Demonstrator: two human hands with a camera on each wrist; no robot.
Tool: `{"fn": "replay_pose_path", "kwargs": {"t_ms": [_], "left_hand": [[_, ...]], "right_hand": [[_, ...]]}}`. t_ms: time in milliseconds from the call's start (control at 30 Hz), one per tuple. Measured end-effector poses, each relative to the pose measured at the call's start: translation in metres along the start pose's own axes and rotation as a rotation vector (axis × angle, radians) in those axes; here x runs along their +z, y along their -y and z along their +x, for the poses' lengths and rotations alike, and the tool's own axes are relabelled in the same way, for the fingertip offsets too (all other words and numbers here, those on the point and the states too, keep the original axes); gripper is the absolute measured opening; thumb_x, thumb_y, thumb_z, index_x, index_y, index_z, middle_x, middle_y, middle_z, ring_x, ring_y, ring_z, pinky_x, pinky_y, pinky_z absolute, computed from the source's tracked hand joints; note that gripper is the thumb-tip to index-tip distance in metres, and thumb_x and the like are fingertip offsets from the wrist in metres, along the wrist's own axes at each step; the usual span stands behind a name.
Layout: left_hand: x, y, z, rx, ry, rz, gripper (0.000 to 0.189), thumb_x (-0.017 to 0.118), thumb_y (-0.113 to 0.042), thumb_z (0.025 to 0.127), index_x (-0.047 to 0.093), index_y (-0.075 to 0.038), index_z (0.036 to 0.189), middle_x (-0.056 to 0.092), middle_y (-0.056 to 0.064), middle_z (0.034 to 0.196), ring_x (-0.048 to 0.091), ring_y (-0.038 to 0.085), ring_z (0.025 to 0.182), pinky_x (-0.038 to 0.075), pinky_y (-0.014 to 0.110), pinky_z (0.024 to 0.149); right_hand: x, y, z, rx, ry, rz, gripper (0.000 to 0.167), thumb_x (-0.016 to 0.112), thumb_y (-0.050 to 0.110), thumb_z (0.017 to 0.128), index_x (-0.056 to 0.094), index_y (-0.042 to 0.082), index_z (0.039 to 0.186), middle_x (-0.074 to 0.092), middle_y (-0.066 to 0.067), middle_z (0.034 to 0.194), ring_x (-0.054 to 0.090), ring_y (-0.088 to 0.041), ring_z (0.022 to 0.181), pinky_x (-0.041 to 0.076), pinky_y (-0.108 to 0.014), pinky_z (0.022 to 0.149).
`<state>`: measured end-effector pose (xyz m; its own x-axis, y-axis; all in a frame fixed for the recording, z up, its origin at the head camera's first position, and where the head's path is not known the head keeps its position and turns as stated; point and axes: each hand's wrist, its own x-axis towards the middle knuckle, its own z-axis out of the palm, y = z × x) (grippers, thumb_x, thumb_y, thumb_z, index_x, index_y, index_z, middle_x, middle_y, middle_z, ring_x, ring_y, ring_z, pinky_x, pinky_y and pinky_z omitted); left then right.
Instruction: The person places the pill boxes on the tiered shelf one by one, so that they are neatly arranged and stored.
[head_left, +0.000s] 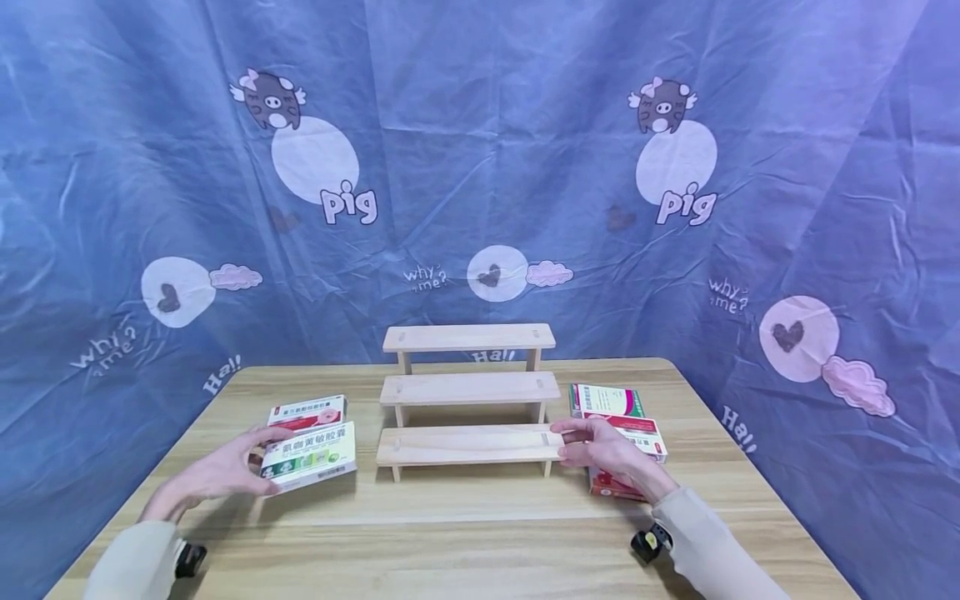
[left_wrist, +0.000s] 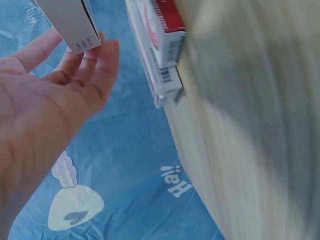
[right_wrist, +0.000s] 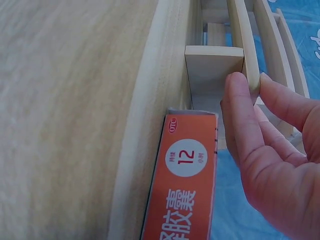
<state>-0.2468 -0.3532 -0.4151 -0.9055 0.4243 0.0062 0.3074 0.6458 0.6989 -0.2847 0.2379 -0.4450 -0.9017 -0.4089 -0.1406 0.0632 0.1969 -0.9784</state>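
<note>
The white-and-green rectangular cardboard medicine box (head_left: 311, 454) is at the lower left of the head view, seemingly raised off the pale wood-grain counter (head_left: 420, 550); the left hand (head_left: 225, 471) pinches its left end between thumb and fingers. Right of centre, the right hand (head_left: 611, 452) pinches the right end of the lowest board of the pale wooden three-step stand (head_left: 465, 446). We take the step in hand to be holding up this one box while steadying the stand. The next move, we judge, calls for an even pinch on the box and no sliding of the stand.

We see the box tilted, its broad face up: white, with dark lettering, a green band and a barcode on the near side. Its edges look crisp. Just behind it lies a white-and-red cardboard box (head_left: 318, 410). Towards the lower right we find a green-and-white cardboard box (head_left: 607, 400), a red-and-white cardboard box (head_left: 641, 435) and an orange cardboard box (right_wrist: 190, 172), partly hidden by the right hand.
</note>
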Motion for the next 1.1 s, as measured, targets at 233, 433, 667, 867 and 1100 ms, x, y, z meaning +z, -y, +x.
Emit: {"fn": "replay_pose_path", "kwargs": {"t_ms": [233, 433, 667, 867, 1100], "left_hand": [[0.002, -0.006, 0.016, -0.001, -0.13, 0.063, 0.077, 0.082, -0.021, 0.072, 0.049, -0.004, 0.139, 0.041, 0.032, 0.142, 0.05, 0.036, 0.117, 0.047, 0.038, 0.091], [0.005, -0.012, 0.027, 0.009, -0.202, -0.051, 0.073, 0.08, -0.018, 0.077, 0.048, -0.002, 0.14, 0.055, 0.02, 0.127, 0.057, 0.014, 0.1, 0.051, 0.024, 0.083], [0.001, -0.025, 0.049, 0.091, -0.274, -0.112, 0.072, 0.079, -0.012, 0.079, 0.045, 0.0, 0.142, 0.052, 0.021, 0.127, 0.057, 0.003, 0.102, 0.053, 0.016, 0.084], [-0.004, -0.041, 0.063, 0.087, -0.289, -0.07, 0.074, 0.08, -0.017, 0.079, 0.044, -0.003, 0.142, 0.056, 0.02, 0.128, 0.058, 0.016, 0.104, 0.051, 0.018, 0.083], [0.0, -0.051, 0.074, 0.128, -0.276, -0.137, 0.074, 0.077, -0.013, 0.082, 0.041, -0.001, 0.145, 0.052, 0.023, 0.134, 0.05, 0.039, 0.126, 0.043, 0.009, 0.096]], "right_hand": [[0.0, -0.002, 0.0, -0.005, 0.004, 0.02, 0.051, 0.062, -0.005, 0.088, 0.045, -0.011, 0.136, 0.057, -0.025, 0.119, 0.065, -0.021, 0.098, 0.058, -0.043, 0.092], [0.004, -0.007, 0.001, -0.001, 0.029, 0.065, 0.052, 0.06, -0.007, 0.089, 0.043, -0.012, 0.138, 0.058, -0.023, 0.118, 0.065, -0.02, 0.099, 0.057, -0.043, 0.095], [0.004, -0.004, 0.002, -0.004, 0.016, 0.123, 0.055, 0.058, -0.009, 0.089, 0.038, -0.014, 0.14, 0.062, -0.02, 0.116, 0.067, -0.022, 0.1, 0.056, -0.042, 0.096], [0.004, -0.003, 0.004, 0.0, -0.005, 0.175, 0.053, 0.058, -0.009, 0.089, 0.04, -0.014, 0.138, 0.066, -0.014, 0.109, 0.069, -0.023, 0.098, 0.058, -0.039, 0.093], [0.004, -0.009, 0.003, 0.007, -0.001, 0.225, 0.049, 0.057, -0.009, 0.089, 0.042, -0.014, 0.136, 0.067, -0.009, 0.108, 0.068, -0.019, 0.096, 0.06, -0.033, 0.087]]}}
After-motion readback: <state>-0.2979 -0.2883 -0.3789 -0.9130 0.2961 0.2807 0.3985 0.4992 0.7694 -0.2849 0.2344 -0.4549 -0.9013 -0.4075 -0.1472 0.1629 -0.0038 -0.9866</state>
